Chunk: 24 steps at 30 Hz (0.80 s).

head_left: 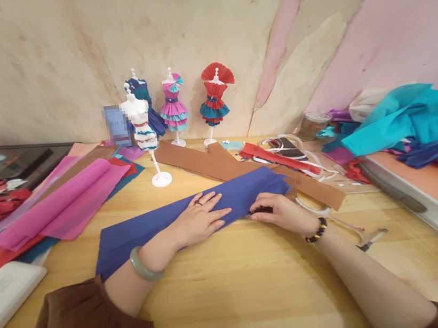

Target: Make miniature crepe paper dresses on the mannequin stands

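A folded strip of blue crepe paper lies aslant across the middle of the wooden table. My left hand rests flat on it, fingers spread, pressing it down. At the paper's near edge, toward its right end, my right hand is closed around a small dark-handled tool. The tool's thin tip points left along the edge; most of it is hidden by the fingers, so its exact kind does not show. Brown paper strips lie behind and partly under the blue paper.
A white mini dress form stands behind the paper, near dress forms in red and pink paper dresses. Pink crepe paper is stacked left. At right are a white cord, a slim cutter and turquoise paper.
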Available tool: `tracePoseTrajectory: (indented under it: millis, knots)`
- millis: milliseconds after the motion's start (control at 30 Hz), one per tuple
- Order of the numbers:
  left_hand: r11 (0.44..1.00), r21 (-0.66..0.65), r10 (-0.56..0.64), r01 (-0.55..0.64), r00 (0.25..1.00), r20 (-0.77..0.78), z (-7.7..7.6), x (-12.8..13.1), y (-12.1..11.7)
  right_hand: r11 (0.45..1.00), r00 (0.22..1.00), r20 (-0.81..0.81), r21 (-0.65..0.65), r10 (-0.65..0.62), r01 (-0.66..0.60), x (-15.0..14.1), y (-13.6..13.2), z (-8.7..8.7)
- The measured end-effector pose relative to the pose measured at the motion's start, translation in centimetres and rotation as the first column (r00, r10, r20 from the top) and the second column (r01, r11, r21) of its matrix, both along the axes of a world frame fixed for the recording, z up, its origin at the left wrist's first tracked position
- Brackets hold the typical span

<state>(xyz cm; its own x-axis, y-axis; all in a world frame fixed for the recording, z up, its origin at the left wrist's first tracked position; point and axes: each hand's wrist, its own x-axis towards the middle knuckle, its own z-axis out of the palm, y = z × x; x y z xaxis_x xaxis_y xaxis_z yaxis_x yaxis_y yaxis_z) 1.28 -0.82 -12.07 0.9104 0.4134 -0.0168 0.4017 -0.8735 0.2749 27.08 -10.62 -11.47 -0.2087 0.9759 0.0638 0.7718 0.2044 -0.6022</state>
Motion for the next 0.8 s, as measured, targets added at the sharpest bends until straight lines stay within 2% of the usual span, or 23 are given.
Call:
tracePoseTrajectory:
  millis: [500, 800]
  knots:
    - [0.994, -0.011, -0.107, 0.107, 0.994, -0.026, 0.00, -0.11, -0.11, 1.000, 1.000, -0.015, -0.001, -0.007, 0.007, -0.23, 0.05, 0.10]
    - [0.995, -0.004, -0.101, 0.101, 0.994, -0.033, 0.16, -0.07, -0.25, 1.000, 1.000, -0.028, -0.029, -0.003, 0.002, 0.04, 0.09, -0.19]
